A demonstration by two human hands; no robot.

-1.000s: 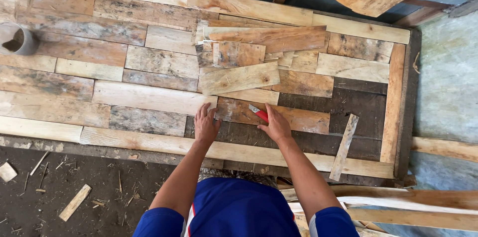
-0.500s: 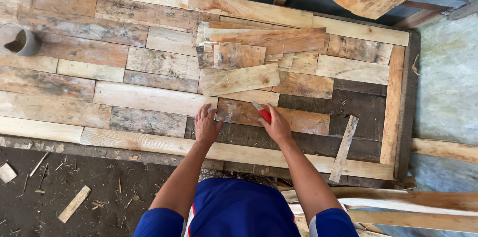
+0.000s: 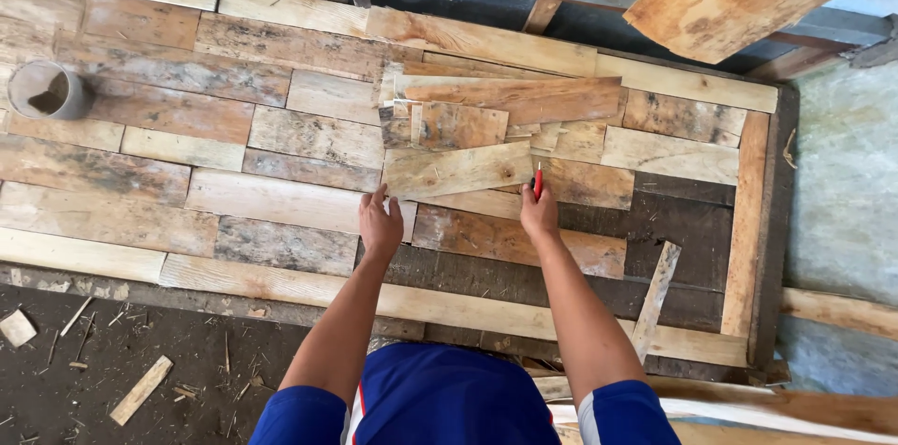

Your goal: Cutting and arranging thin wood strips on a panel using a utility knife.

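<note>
The person bends over a wide panel [image 3: 281,127] pieced from rough, weathered boards in brown, grey and pale tan, laid in staggered rows like bricks. The left hand [image 3: 380,225] lies flat with its fingers close together, the fingertips touching the lower left corner of a loose pale plank [image 3: 456,170] that sits slightly tilted across the rows. The right hand [image 3: 539,213] is closed around a slim red pencil [image 3: 538,181], held upright at the plank's right end, its tip against the wood. Just above the plank lies a small heap of short offcuts [image 3: 486,108], raw-edged and overlapping. To the right of the hands the panel shows dark, uncovered backing [image 3: 683,220], with one thin strip [image 3: 655,295] lying slanted on it. A grey round tin [image 3: 47,89] stands near the panel's left edge. Below the panel's near edge the dirt floor [image 3: 112,361] is scattered with chips and splinters.
</note>
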